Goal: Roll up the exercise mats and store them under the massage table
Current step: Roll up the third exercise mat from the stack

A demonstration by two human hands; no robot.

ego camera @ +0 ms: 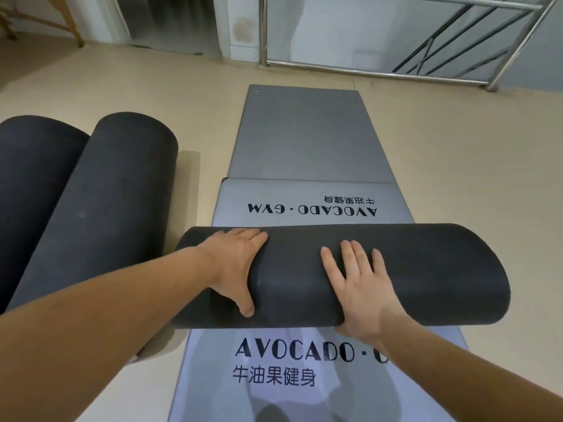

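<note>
Black roll (426,269) under both grips, left grip (236,263) and right grip (356,287) flat, fingers straight, pressing it, mat (207,391) lettering (292,351) nearer than the grips, part hidden by right forearm, spare rolls (100,193) left of left grip, cropped.

A gym: grey mats (292,193) printed "AVOCADO · GYM", rolled black mats (100,202) alongside.

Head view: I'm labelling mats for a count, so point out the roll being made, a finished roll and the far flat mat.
Roll being made (292,269): head view, middle of its dark top.
Finished roll (100,202): head view, side of the nearer one.
Far flat mat (304,138): head view, bare grey middle.
</note>
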